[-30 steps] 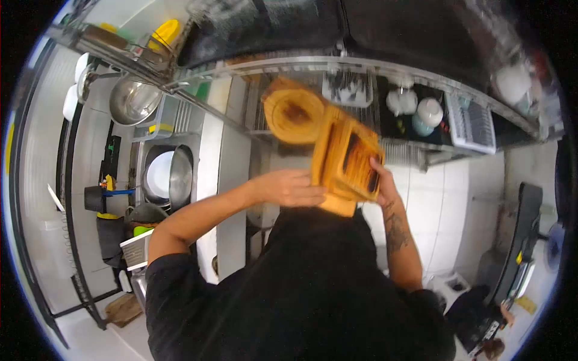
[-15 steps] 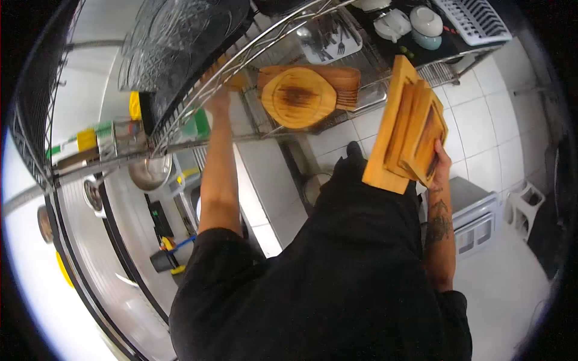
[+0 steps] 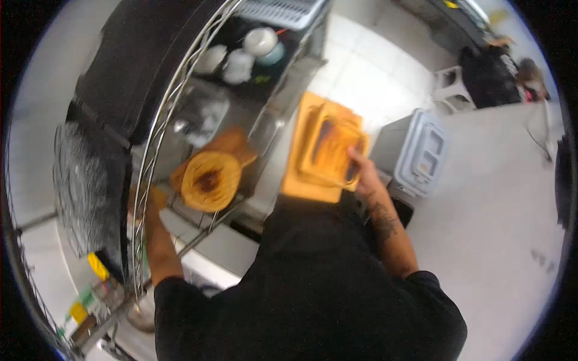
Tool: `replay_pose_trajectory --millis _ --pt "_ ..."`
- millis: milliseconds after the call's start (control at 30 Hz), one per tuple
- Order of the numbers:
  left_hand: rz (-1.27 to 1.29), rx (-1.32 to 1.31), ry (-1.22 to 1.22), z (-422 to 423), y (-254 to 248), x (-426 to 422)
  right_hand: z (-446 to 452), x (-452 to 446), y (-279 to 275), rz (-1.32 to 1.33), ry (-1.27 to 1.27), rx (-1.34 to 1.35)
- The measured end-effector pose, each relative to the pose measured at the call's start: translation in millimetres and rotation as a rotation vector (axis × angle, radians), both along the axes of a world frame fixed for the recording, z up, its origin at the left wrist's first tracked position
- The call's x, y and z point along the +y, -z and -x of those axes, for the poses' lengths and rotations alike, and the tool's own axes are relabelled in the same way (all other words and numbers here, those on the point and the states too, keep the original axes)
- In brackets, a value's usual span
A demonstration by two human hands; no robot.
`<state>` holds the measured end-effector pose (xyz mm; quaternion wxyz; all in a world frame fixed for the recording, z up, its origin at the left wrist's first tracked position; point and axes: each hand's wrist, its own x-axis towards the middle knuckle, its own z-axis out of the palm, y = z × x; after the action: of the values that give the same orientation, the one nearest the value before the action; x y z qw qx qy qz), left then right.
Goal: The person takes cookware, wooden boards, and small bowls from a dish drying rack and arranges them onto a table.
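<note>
My right hand (image 3: 363,171) grips a small stack of wooden serving boards (image 3: 328,147) by the right edge. The top board is recessed and darkly scorched; a longer, lighter one lies at the bottom. Behind the wire edge of the upper shelf, my left hand (image 3: 142,206) reaches into the rack, blurred and partly covered. A yellowish wooden piece (image 3: 158,198) shows beside it, but whether the fingers hold it cannot be made out. Just right of that hand, a round wooden board (image 3: 211,180) with a burnt centre rests on a browner wooden board (image 3: 232,144) on the lower shelf.
The wire shelf (image 3: 158,135) rises close to my left arm. Bowls (image 3: 261,42) and a white drying rack (image 3: 283,12) stand farther along, near a cutlery tray (image 3: 208,114). A grey lidded bin (image 3: 421,153) is at the right, with a white stool (image 3: 453,87) and a person (image 3: 494,75) beyond.
My view has turned to the right, bringing the bin and person into sight. The boards in my right hand have tipped to show their top face. My left hand remains in the rack.
</note>
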<state>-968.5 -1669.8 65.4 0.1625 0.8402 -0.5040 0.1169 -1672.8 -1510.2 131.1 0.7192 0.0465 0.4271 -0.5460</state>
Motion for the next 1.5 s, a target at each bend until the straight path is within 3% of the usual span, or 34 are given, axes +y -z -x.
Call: replay_pose_trajectory --millis 167,233,400,533,600,700,767,833,900,1033,1067,1133,1200,1300,1333,1400,1433,1500 --pt "-0.007 0.035 -0.013 3.5 30.9 -18.6 -7.9 -2.4 -6.9 0.03 0.005 0.057" --pt "-0.011 0.036 -0.032 8.1 30.0 -21.4 -4.3 -2.6 3.7 0.158 0.007 -0.014" --pt "-0.033 0.021 -0.064 -5.2 29.9 -11.4 -2.3 -3.5 -3.0 0.192 -0.04 -0.109" --pt "-0.027 -0.003 -0.075 -6.9 21.6 8.1 13.3 -12.1 -21.7 0.166 -0.025 -0.022" --pt "-0.021 -0.043 -0.036 -8.7 17.2 25.9 17.9 -12.1 -26.0 0.154 0.014 -0.017" --pt "0.034 -0.132 0.175 -13.3 28.2 65.2 42.6 -16.0 17.1 0.167 -0.039 -0.111" --pt "0.338 0.223 0.09 176.0 -79.7 105.0 55.1 -21.1 22.5 0.173 -0.052 -0.131" --pt "0.41 0.254 0.499 254.1 -95.7 135.6 68.6 -32.7 16.3 0.172 -0.077 -0.118" --pt "0.274 0.37 0.378 346.4 -129.5 159.3 91.5 -44.8 14.0 0.165 -0.162 -0.084" --pt "0.292 0.271 0.81 454.9 -167.6 134.6 120.2 -78.3 4.0 0.107 -0.312 0.0" --pt "0.157 0.285 0.878 469.8 -156.1 127.8 128.7 -88.2 4.1 0.104 -0.355 0.005" --pt "0.132 0.222 1.094 514.8 -167.1 101.4 137.3 -103.3 -5.2 0.131 -0.434 0.02" --pt "-0.031 0.108 1.194 542.9 -159.6 90.2 148.8 -114.7 -9.0 0.199 -0.494 0.103" --pt "-0.084 0.106 1.297 578.3 -194.6 83.7 161.4 -121.1 -12.4 0.257 -0.528 0.073" --pt "-0.088 0.099 1.294 586.1 -199.7 86.8 166.3 -120.6 -12.7 0.277 -0.525 0.06" --pt "-0.021 0.517 1.064 602.5 -207.1 98.6 181.2 -115.7 -14.2 0.281 -0.552 0.069" --pt "-0.02 0.509 1.055 607.7 -202.3 96.7 185.9 -114.5 -13.2 0.29 -0.582 0.087" --pt "-0.035 1.128 0.41 606.0 -169.2 90.5 199.4 -109.2 3.9 0.301 -0.591 0.11"
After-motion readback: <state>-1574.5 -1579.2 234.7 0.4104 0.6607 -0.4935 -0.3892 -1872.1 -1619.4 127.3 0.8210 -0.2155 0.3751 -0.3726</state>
